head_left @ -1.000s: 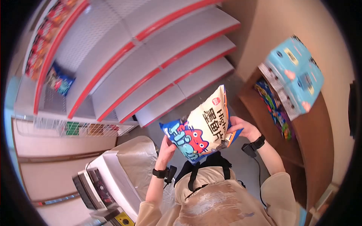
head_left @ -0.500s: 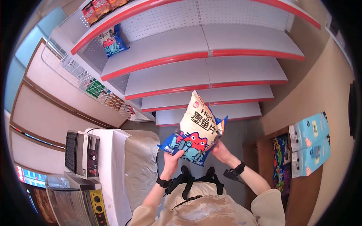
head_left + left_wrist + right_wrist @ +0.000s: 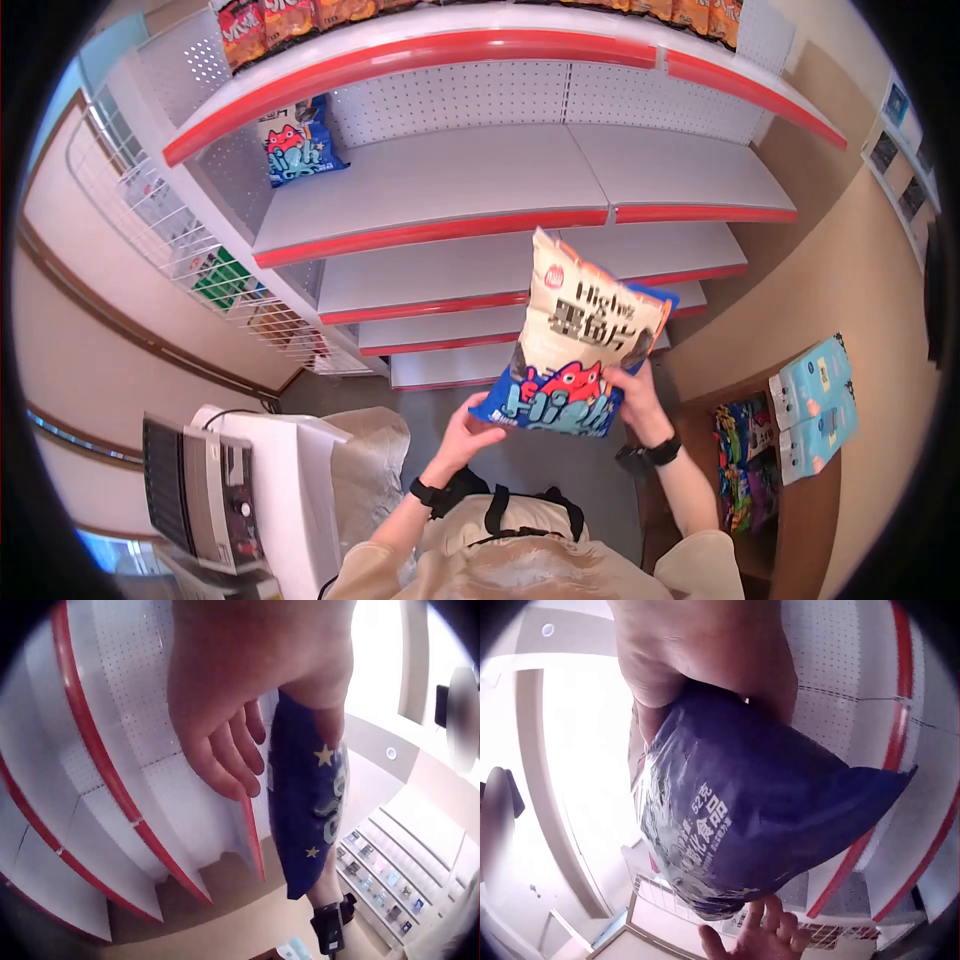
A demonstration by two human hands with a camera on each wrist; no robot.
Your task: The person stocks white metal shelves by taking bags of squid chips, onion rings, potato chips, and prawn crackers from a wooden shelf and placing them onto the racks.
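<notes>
A cream and blue chip bag (image 3: 545, 300) with a red cat face tilts in front of the shelves. My right hand (image 3: 645, 405) grips its lower right side, thumb on the printed front and fingers behind. In the right wrist view, the dark blue back of the bag (image 3: 742, 802) hangs below that hand. At the lower left corner is my left hand (image 3: 465, 432), its fingers loose and its thumb apart from the front. The left wrist view has the bag's blue side (image 3: 300, 802) between the thumb and relaxed fingers.
A matching bag (image 3: 300, 145) stands at the left end of a red-edged shelf (image 3: 450, 180). Orange and red snack bags (image 3: 290, 25) line the shelf above. A counter with an appliance (image 3: 215, 495) is at left; a brown cabinet (image 3: 815, 530) holding colourful packets is at right.
The view has turned and levelled toward the shelves. The bag has shifted right and now stands more upright. My left hand has loosened from its lower edge; the right thumb has come round to the front.
</notes>
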